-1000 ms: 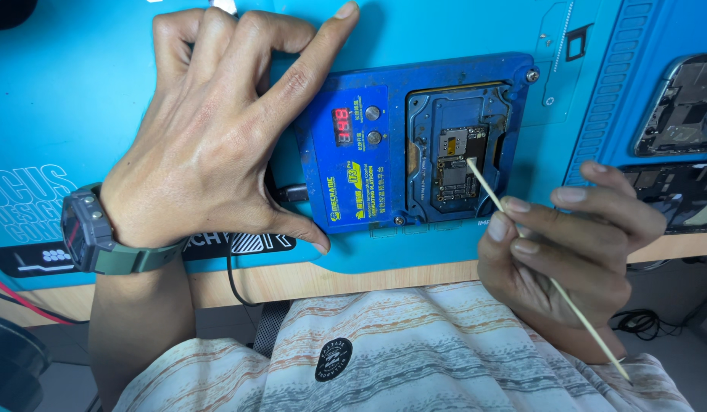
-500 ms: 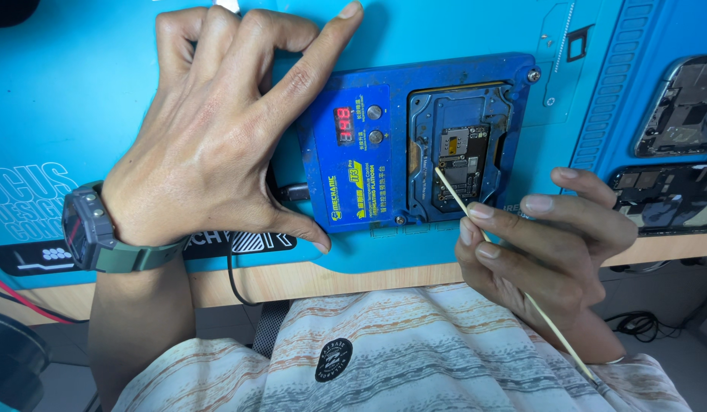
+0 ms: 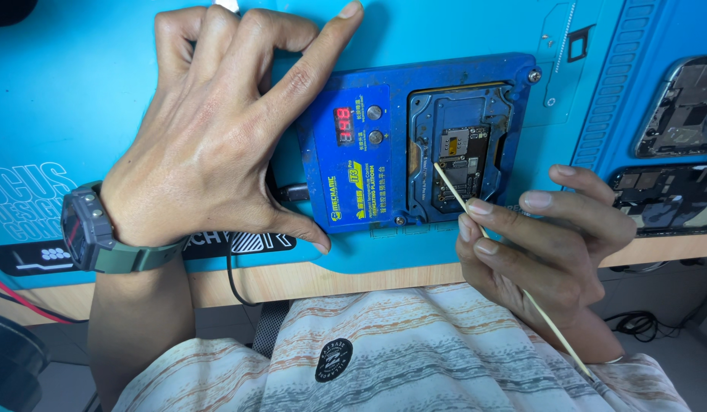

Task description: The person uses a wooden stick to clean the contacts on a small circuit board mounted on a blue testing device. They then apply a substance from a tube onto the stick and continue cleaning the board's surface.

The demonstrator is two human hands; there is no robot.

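A blue heating platform (image 3: pixel 361 160) with a small red digit display lies on the blue work mat (image 3: pixel 78 99). A dark phone circuit board (image 3: pixel 462 164) sits in its recess on the right. My left hand (image 3: pixel 216 130) spans the platform's left side, thumb at its lower left corner and index finger stretched toward its top edge. My right hand (image 3: pixel 548 244) pinches a thin wooden stick (image 3: pixel 452 191) whose tip rests on the left part of the board. A dark watch is on my left wrist.
Two opened phone bodies (image 3: pixel 681 107) lie at the mat's right edge. A black cable (image 3: pixel 233 267) runs from the platform over the wooden table edge (image 3: pixel 292 278). Red wires hang at lower left. My striped shirt fills the bottom.
My right hand has shifted left along the table edge, bringing the stick's tip from the middle of the board toward the board's left side. My left hand has stayed put.
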